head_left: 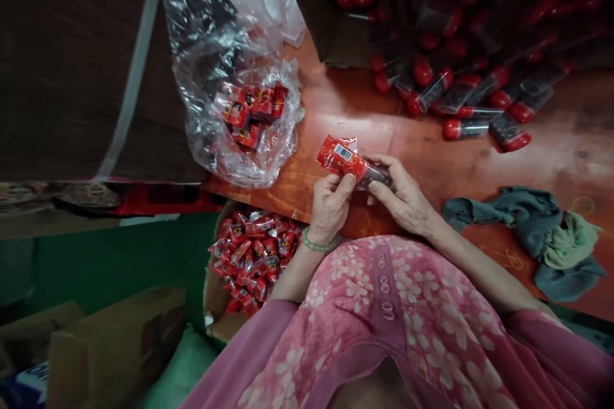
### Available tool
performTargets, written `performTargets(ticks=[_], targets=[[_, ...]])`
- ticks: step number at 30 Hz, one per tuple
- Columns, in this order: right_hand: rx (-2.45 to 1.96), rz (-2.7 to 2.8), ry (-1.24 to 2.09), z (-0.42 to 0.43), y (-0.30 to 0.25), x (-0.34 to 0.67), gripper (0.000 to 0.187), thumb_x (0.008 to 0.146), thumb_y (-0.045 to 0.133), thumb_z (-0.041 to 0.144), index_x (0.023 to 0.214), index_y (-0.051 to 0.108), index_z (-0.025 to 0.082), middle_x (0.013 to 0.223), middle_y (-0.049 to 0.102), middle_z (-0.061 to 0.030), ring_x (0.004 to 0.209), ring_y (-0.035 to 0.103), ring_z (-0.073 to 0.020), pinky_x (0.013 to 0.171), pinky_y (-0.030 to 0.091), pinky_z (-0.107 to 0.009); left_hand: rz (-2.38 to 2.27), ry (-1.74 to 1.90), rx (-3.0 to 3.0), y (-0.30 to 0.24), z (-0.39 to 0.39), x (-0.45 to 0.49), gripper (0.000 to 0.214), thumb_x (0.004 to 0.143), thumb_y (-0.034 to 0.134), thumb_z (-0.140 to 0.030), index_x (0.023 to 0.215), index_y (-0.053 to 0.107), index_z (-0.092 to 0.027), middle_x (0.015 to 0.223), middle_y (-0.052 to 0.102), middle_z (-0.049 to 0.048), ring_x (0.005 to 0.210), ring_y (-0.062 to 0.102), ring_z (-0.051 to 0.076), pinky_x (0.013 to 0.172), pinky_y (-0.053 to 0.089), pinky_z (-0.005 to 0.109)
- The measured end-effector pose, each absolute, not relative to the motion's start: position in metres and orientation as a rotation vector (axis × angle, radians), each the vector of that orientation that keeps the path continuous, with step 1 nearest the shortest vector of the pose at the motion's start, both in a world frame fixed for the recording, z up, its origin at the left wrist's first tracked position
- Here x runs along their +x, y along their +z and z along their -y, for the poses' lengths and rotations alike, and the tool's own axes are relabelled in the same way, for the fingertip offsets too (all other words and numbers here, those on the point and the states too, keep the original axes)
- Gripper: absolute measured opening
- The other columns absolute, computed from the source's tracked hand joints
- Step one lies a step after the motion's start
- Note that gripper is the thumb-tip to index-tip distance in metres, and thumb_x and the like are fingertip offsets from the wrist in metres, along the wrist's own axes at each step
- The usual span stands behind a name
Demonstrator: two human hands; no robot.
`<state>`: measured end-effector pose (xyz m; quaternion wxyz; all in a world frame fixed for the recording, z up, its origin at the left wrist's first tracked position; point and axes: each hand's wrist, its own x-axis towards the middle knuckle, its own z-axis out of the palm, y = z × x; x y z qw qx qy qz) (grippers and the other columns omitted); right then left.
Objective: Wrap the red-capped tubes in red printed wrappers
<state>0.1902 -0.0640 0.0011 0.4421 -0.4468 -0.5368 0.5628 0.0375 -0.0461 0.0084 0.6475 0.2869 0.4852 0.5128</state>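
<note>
Just in front of my body, my left hand [333, 204] pinches a red printed wrapper [338, 153] with a white barcode label. My right hand [400, 195] grips a clear tube with dark contents [375, 174], and the wrapper meets the end of this tube between the two hands. How far the tube sits inside the wrapper is hidden by my fingers. Left of my hands lies a clear plastic bag [278, 163] with several folded red wrappers [252, 108] in it. Many red-capped clear tubes [434, 89] lie loose at the upper right.
Below the table's left edge stands a cardboard box [211, 303] full of red wrapped packs [259, 255]. Crumpled grey-green cloths [532, 217] lie on the wooden table [336, 89] at right. More cardboard boxes [115, 339] and a pale green sack [185, 370] are at lower left.
</note>
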Motion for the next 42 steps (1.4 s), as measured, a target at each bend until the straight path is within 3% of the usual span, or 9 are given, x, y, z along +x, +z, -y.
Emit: performTargets(ticks=[6,11,15,17,23,28,34,42], targets=[[-1.106,1.451,1.384,0.059,-0.003,0.19,0.038,0.105,0.05,0.041,0.139,0.045,0.025,0.107,0.067,-0.0044,0.07,0.064,-0.0112,0.071,0.057,-0.029,-1.1,1.251,0.633,0.013,0.04,0.036,0.041,0.057,0.095,-0.053,0.074,0.08,-0.018,0.074,0.078,0.0021,0.066,0.071,0.013,0.072,0.059,0.024],[-0.946,1.296,1.383,0.053,-0.002,0.178,0.024,0.103,0.054,0.038,0.122,0.046,0.026,0.086,0.061,0.003,0.06,0.059,-0.008,0.062,0.052,-0.023,-1.048,1.263,0.609,0.015,0.032,0.044,0.043,0.059,0.094,-0.053,0.073,0.078,-0.016,0.071,0.077,0.0034,0.053,0.065,0.012,0.051,0.054,0.023],[-0.946,1.193,1.357,0.049,-0.006,0.172,0.025,0.1,0.061,0.039,0.116,0.047,0.026,0.097,0.062,0.0013,0.059,0.058,-0.0046,0.059,0.05,-0.02,-1.049,1.227,0.588,0.015,0.024,0.045,0.044,0.06,0.094,-0.052,0.077,0.077,-0.015,0.069,0.075,0.0029,0.044,0.058,0.01,0.041,0.047,0.022],[-0.936,1.157,1.394,0.045,-0.007,0.171,0.026,0.099,0.062,0.041,0.115,0.048,0.025,0.087,0.061,0.0039,0.058,0.058,-0.0053,0.059,0.049,-0.02,-1.023,1.192,0.599,0.014,0.022,0.043,0.046,0.061,0.093,-0.052,0.081,0.077,-0.014,0.071,0.076,0.0042,0.042,0.055,0.009,0.039,0.045,0.023],[-0.899,1.039,1.574,0.035,-0.008,0.172,0.035,0.095,0.065,0.052,0.109,0.047,0.025,0.077,0.06,0.006,0.054,0.057,-0.0082,0.06,0.051,-0.024,-0.89,1.113,0.621,0.011,0.018,0.038,0.05,0.073,0.083,-0.06,0.091,0.077,-0.014,0.097,0.08,0.0133,0.049,0.062,0.012,0.043,0.05,0.025],[-0.994,1.126,1.422,0.035,-0.014,0.172,0.029,0.098,0.062,0.048,0.109,0.048,0.025,0.074,0.057,0.0067,0.055,0.056,-0.0079,0.057,0.048,-0.023,-0.944,1.069,0.565,0.006,0.012,0.041,0.041,0.067,0.089,-0.049,0.084,0.078,-0.014,0.099,0.081,0.0118,0.047,0.059,0.01,0.043,0.05,0.025],[-0.966,1.119,1.412,0.028,-0.02,0.179,0.029,0.097,0.064,0.047,0.109,0.048,0.025,0.072,0.059,0.0073,0.053,0.058,-0.0079,0.056,0.05,-0.022,-0.929,1.015,0.53,0.002,0.007,0.046,0.041,0.065,0.09,-0.046,0.085,0.076,-0.013,0.076,0.077,0.0067,0.043,0.057,0.01,0.042,0.047,0.024],[-1.071,1.074,1.388,0.025,-0.021,0.18,0.034,0.092,0.069,0.051,0.102,0.051,0.024,0.065,0.063,0.0069,0.051,0.062,-0.0096,0.052,0.052,-0.022,-0.965,1.065,0.5,0.0,0.001,0.053,0.047,0.064,0.09,-0.053,0.085,0.077,-0.013,0.099,0.08,0.0121,0.051,0.06,0.01,0.044,0.047,0.024]])
